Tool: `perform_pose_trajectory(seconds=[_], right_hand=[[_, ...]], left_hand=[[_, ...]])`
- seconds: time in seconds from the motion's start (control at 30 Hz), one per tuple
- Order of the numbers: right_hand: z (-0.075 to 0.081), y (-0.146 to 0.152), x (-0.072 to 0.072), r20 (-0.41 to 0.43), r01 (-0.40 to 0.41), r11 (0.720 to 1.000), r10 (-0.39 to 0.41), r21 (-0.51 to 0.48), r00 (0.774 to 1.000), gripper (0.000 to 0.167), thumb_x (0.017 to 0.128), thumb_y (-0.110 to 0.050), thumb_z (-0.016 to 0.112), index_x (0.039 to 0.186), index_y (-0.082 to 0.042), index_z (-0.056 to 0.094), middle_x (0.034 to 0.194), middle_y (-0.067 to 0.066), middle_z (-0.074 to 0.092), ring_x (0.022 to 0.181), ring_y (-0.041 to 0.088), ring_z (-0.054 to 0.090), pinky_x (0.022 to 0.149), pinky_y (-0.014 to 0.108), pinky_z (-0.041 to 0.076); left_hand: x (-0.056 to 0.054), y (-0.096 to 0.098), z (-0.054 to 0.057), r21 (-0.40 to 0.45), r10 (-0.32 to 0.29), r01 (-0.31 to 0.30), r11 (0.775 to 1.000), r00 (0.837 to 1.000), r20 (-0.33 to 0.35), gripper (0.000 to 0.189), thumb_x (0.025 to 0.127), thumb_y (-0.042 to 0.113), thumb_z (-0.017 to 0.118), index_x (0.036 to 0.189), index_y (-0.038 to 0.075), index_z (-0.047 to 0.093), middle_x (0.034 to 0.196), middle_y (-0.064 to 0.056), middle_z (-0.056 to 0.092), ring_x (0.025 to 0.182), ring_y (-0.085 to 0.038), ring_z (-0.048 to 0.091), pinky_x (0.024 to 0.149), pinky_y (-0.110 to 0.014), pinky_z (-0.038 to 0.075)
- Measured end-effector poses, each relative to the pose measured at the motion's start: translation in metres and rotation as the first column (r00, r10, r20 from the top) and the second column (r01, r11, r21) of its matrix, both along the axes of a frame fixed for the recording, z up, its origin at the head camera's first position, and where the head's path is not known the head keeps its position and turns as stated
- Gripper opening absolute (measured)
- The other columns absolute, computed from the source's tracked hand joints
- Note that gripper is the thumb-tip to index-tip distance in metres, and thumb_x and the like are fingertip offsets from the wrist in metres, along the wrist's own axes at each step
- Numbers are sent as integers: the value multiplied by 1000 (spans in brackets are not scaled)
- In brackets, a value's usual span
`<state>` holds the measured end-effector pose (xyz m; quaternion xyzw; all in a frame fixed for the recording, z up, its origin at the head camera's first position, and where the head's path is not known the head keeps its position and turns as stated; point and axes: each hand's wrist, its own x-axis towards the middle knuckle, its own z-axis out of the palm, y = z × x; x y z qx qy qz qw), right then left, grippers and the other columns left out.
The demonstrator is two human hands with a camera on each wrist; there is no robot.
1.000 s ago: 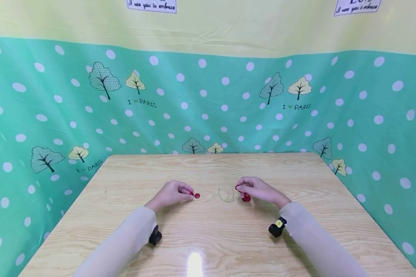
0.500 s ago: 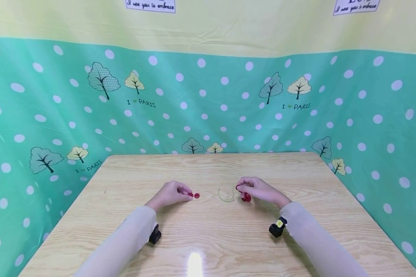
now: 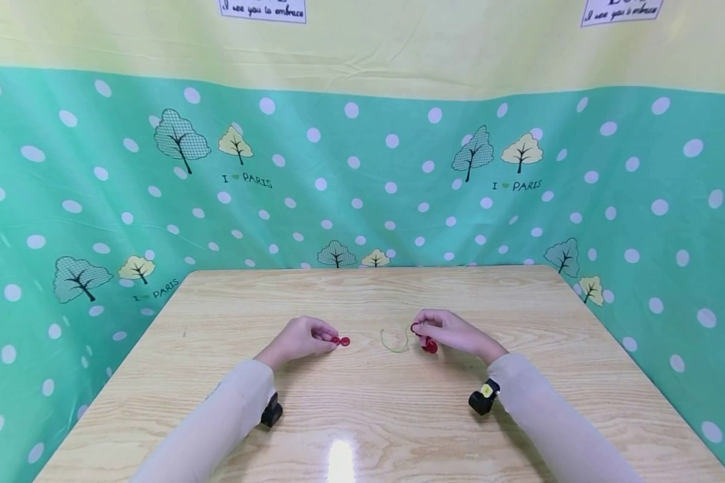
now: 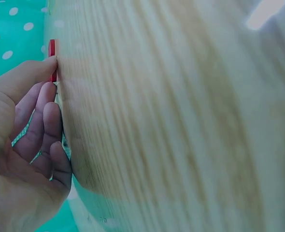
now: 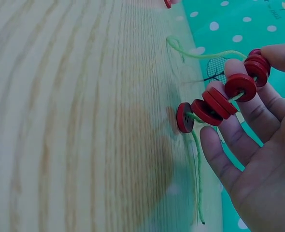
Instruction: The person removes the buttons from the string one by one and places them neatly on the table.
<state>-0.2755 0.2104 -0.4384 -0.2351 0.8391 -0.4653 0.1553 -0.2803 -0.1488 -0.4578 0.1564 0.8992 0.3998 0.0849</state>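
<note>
Likely stringing: left hand (image 3: 302, 337), fingertips together, pinches a button (image 3: 335, 341) left of the cord (image 5: 200, 56); right hand (image 3: 450, 330) pinches strung buttons (image 5: 220, 102); lifting seems called for.

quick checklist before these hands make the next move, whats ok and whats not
1. Right hand holding the strung buttons: ok.
2. String running through those buttons: ok.
3. Left hand with a loose button between thumb and fingers: ok.
4. That loose button on the string: not ok, it sits apart from it.
5. Second loose button close by: ok, next to the first.
6. Holes in the loose button unblocked: cannot tell.
</note>
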Motion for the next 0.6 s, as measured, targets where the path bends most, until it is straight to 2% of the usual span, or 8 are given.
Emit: perform_pose_trajectory(seconds=[0.27,0.47,0.6], right_hand=[[0,-2,0,4,-6,1000,6,-18,1000,39,105,-36,53,111,2,62,87,9,66,78,21,59,81,37,43],[-1,-3,0,5,-13,999,13,-31,1000,39,106,-34,51,109,4,60,88,13,65,78,22,59,81,38,44],[-1,-3,0,6,-17,999,18,-33,1000,41,106,-34,51,109,5,60,89,17,65,76,21,59,80,36,45]], left_hand=[[1,2,3,-13,-26,25,1000,999,-25,30,81,17,86,108,12,76,95,4,71,88,-13,63,83,-33,53],[1,7,9,-13,0,0,1000,1000,-11,32,79,20,87,109,16,75,98,3,70,86,-14,62,76,-31,53],[2,10,15,6,-14,14,1000,1000,-12,33,80,18,86,110,14,75,102,0,70,87,-15,64,73,-30,54]])
